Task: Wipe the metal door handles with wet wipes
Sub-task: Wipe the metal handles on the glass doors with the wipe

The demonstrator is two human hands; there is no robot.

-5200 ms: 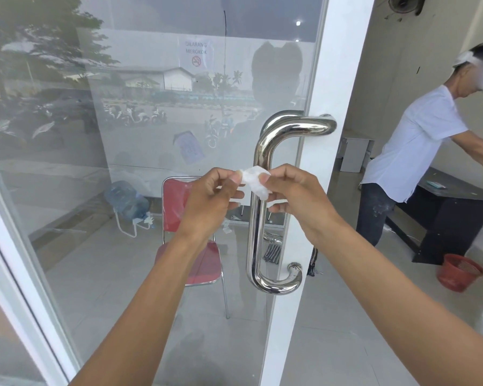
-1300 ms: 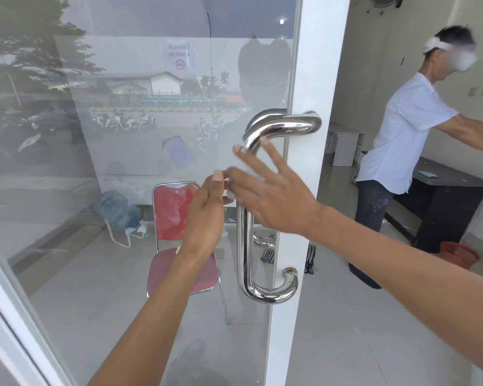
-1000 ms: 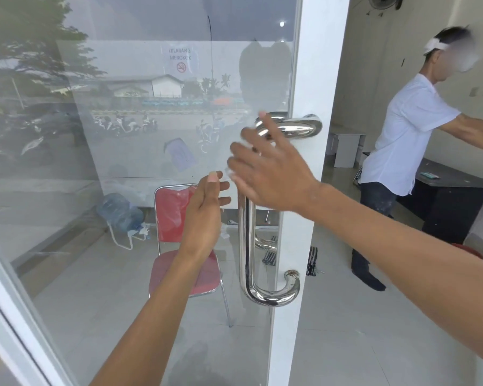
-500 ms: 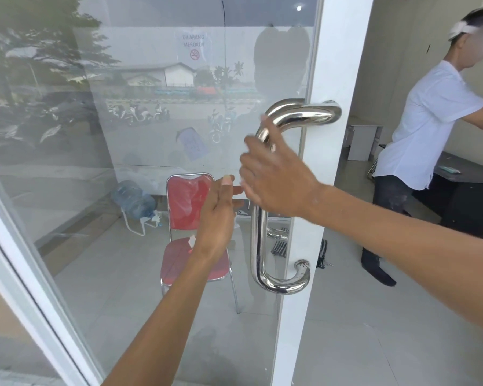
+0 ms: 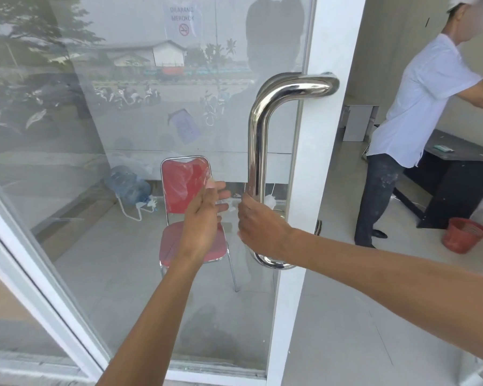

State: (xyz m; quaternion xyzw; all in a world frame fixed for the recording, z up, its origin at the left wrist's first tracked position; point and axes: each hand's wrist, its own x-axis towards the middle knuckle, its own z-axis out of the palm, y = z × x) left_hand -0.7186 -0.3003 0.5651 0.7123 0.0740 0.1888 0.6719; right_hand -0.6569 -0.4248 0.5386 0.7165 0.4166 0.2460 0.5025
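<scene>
A polished steel C-shaped door handle [image 5: 258,140] is fixed to the white frame of a glass door [image 5: 304,168]. My right hand [image 5: 258,229] is wrapped round the lower part of the handle's vertical bar. A white wet wipe [image 5: 270,201] sticks out from under its fingers against the bar. My left hand [image 5: 204,218] hovers just left of the handle with its fingers relaxed, holding nothing.
Behind the glass stand a red chair [image 5: 188,207] and a blue water jug [image 5: 129,185] on the tiled floor. Through the opening on the right, a person in a white shirt [image 5: 418,107] works at a dark desk [image 5: 457,174]; a red basket [image 5: 463,235] sits below.
My right hand has slid down the handle's vertical bar from near the top bend to the lower part, with the wipe. My left hand stays beside the handle, empty.
</scene>
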